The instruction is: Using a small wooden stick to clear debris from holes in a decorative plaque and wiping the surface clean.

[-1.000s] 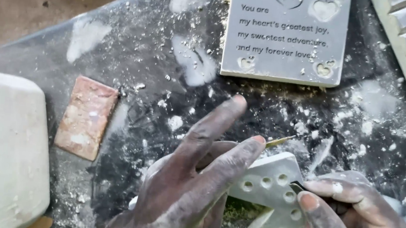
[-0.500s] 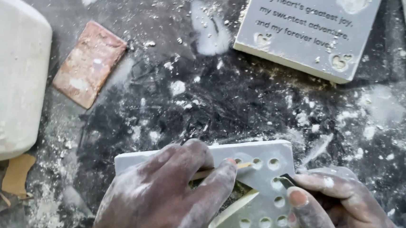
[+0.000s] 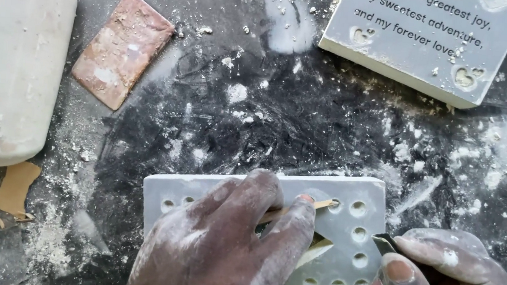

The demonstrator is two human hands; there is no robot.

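Note:
A pale grey cast slab (image 3: 357,197) with a row of round dimples along its edges lies flat on the dusty black sheet (image 3: 302,122) at the bottom middle. My left hand (image 3: 228,248), covered in white dust, presses down on the slab and holds a small folded piece of tan sandpaper (image 3: 311,248) against a recessed shape. My right hand (image 3: 440,274) sits at the slab's right edge, pinching a thin dark strip (image 3: 384,244) between thumb and finger. What lies under my left palm is hidden.
A grey plaque (image 3: 391,48) with raised lettering and small hearts lies at the top right. A worn reddish sanding block (image 3: 122,49) rests at the upper left beside a large white cast block (image 3: 15,60). Tan sandpaper scraps (image 3: 15,185) and plaster dust litter the sheet.
The view has tipped down and closer. The slab has gone from tilted up in both hands to lying flat, and my left hand has settled on top of it.

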